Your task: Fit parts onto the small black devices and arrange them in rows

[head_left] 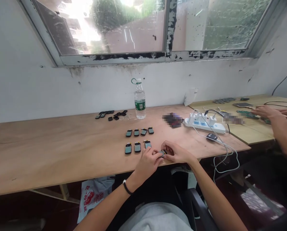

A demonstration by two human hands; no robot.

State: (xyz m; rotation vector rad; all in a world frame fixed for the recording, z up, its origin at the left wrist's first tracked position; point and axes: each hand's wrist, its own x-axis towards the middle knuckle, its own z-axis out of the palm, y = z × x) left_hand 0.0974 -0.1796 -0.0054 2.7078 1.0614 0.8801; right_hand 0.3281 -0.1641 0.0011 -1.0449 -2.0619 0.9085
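Near the table's front edge, my left hand (149, 159) and my right hand (177, 151) are closed on one small black device with a grey screen (162, 153). Fingers cover much of it, and a bit of yellow shows at its right end. Just beyond my left hand lies a similar device (147, 144), partly hidden by the fingers. Two more, a left one (128, 148) and a middle one (137, 147), complete that front row. Behind them, several like devices (136, 132) form a second row, screens up, one of them turned askew.
A water bottle (140, 104) stands near the wall, with small black parts (120, 114) to its left. Rightward are a white power strip (206, 125) with looping cables and a black device (212, 136). Another person's hands (266, 111) work over green boards (248, 114).
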